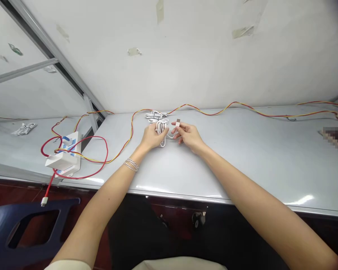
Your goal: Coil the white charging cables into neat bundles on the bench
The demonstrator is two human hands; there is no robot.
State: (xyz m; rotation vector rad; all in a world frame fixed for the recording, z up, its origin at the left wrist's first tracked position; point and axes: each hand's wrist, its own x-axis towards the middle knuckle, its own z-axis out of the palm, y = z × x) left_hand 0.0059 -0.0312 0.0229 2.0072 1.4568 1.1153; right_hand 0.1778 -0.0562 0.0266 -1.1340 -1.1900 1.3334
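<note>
My left hand (153,136) is closed around a coiled white USB cable (161,128), with loops showing above and below the fingers. In my right hand (189,137), the thumb and fingers pinch that cable's USB plug (178,123), its metal end pointing up and away from me. A short stretch of white cord runs between the two hands. Just beyond my left hand, bundled white cables (155,114) lie on the grey tabletop (242,157), close to the wall.
A white power strip (76,161) with an adapter (61,160) and looping red cable (106,144) sits left. Red and yellow wires (219,113) run along the wall. Another cable bundle (24,129) lies far left. A blue plastic chair (5,225) stands below the table edge.
</note>
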